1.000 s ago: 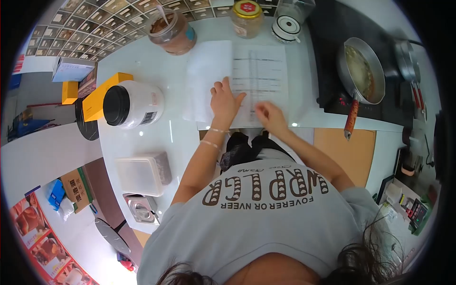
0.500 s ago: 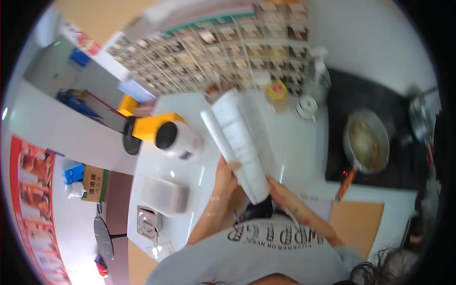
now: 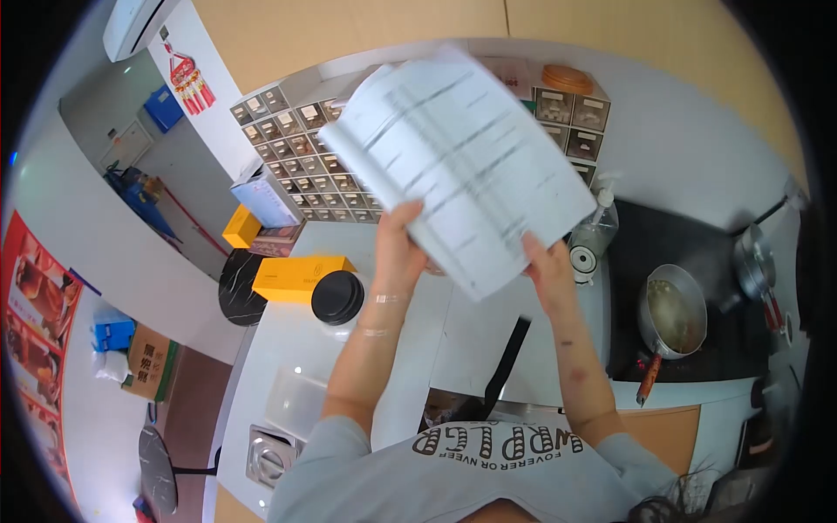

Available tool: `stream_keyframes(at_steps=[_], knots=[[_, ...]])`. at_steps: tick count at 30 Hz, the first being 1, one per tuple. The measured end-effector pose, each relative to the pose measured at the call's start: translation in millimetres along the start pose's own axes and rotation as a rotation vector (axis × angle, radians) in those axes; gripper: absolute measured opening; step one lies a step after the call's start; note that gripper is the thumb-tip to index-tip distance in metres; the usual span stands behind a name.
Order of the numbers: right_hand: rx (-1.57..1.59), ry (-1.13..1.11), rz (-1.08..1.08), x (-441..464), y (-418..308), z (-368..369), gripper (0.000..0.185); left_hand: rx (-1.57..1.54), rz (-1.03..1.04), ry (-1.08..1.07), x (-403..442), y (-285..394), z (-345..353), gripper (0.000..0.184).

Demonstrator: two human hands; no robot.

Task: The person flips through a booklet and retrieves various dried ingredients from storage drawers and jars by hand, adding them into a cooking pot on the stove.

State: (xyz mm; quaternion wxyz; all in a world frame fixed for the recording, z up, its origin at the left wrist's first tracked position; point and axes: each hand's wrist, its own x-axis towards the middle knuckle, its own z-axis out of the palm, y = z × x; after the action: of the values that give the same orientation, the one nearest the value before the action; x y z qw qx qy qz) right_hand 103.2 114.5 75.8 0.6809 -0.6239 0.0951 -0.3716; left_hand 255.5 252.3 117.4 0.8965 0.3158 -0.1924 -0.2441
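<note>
A white paper booklet (image 3: 471, 161) with printed lines of text fills the upper middle of the head view, tilted and held up in the air. Its left side curls over in a roll. My left hand (image 3: 400, 248) grips the lower left edge, thumb on the page and fingers behind it. On the lower right edge, my right hand (image 3: 549, 270) pinches the paper with its thumb on top. The fingers behind the sheets are partly hidden. Below the booklet, a black strap-like piece (image 3: 506, 370) rises from the counter's front edge.
On the right, a pot (image 3: 673, 309) with liquid stands on a black cooktop (image 3: 632, 235), its handle towards me. A pump bottle (image 3: 597, 228) stands left of it. A black-lidded jar (image 3: 337, 298), a yellow box (image 3: 301, 277) and a clear container (image 3: 296, 397) occupy the left counter.
The booklet has risen away from my body and opened out from a narrow rolled shape to a wide page. Both hands have moved up and forward with it. The view has tilted up.
</note>
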Motion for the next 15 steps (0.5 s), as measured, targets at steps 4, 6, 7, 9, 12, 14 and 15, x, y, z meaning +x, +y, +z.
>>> stream_keyframes(at_steps=[4,6,7,9,12,14,15], knots=[[0.406,0.122,-0.025,85,-31,12,0.047,-0.006,-0.034,-0.171,92,10,33,0.042],[0.31,0.052,-0.092,150,-51,4,0.041,-0.038,-0.06,-0.292,146,14,41,0.046],[0.165,0.068,-0.04,205,-52,-10,0.037,0.144,-0.073,-0.239,163,21,49,0.051],[-0.04,0.154,0.007,280,-72,-10,0.034,0.488,-0.204,-0.236,188,37,52,0.066],[-0.874,0.358,-0.361,344,-77,-47,0.039,0.993,-0.15,-0.282,196,44,54,0.067],[-1.288,0.255,-0.388,323,-61,-32,0.026,1.06,-0.075,-0.415,234,18,46,0.051],[-1.395,0.196,-0.277,273,-67,-19,0.027,1.016,-0.057,-0.456,250,3,42,0.049]])
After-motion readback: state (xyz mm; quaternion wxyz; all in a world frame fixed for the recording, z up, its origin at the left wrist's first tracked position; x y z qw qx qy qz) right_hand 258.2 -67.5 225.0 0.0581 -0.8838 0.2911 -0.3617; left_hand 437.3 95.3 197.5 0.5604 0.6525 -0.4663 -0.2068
